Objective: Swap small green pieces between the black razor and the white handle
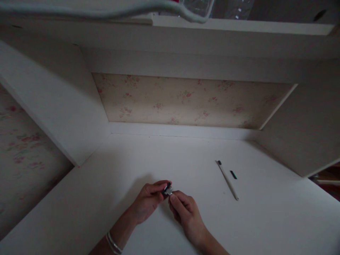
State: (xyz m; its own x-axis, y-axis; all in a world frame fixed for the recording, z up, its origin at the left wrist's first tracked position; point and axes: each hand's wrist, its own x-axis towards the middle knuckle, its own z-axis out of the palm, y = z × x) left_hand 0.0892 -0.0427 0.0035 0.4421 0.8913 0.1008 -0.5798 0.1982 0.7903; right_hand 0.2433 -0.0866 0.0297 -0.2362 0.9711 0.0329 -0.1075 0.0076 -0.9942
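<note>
My left hand (147, 201) and my right hand (186, 214) meet over the white desk (111, 198), near its front. Between their fingertips they pinch a small black and silver object (167, 189), too small to name. Both hands have their fingers curled in on it. Thin bangles circle my left wrist. To the right, apart from the hands, a white pen (227, 180) with a dark tip lies on the desk, and a small dark green cap (233, 174) rests just beside it.
White side panels (66, 117) close in the desk on the left and right. A floral wallpaper back panel (183, 101) stands behind it, under a white shelf (212, 39). A pale cable (106, 12) hangs across the top.
</note>
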